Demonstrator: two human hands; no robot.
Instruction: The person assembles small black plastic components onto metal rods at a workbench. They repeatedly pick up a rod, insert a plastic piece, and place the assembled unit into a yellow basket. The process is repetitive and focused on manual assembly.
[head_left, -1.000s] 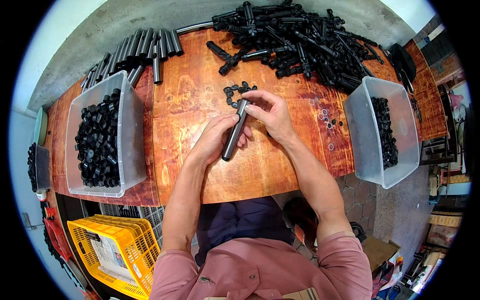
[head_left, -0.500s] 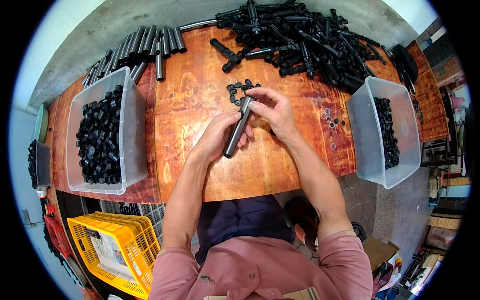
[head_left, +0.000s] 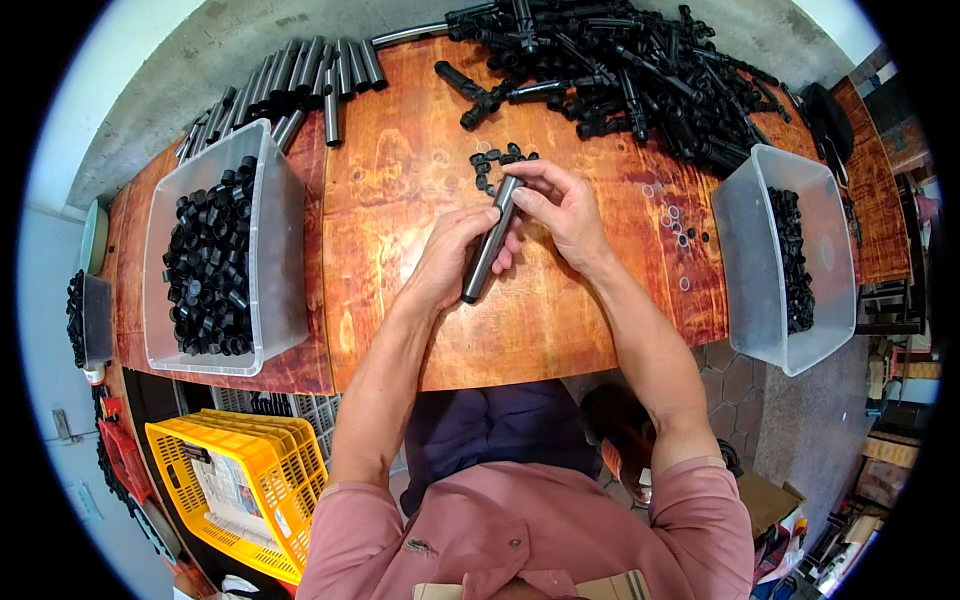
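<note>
A dark, shiny metal tube (head_left: 487, 252) slants between my hands above the middle of the wooden table (head_left: 380, 330). My left hand (head_left: 447, 250) is wrapped round its middle, thumb on top and fingertips showing on the far side. At the tube's upper end, my right hand (head_left: 562, 215) pinches with thumb and fingers; whether a small part is under those fingertips is hidden. Just beyond the tube's upper end lie several small black caps (head_left: 484, 168). To the right of my right hand, several clear rings (head_left: 673, 213) are scattered on the wood.
At the left stands a clear plastic bin (head_left: 275, 270) of black caps, at the right another bin (head_left: 745, 270) with small black parts. Metal tubes (head_left: 300, 70) lie at the back left. Black plastic fittings (head_left: 610, 80) are heaped at the back. A yellow crate (head_left: 285, 480) sits below the table's left edge.
The whole view has shifted slightly, so the table appears a little further right and up. Both hands keep hold of the tube in nearly the same pose.
</note>
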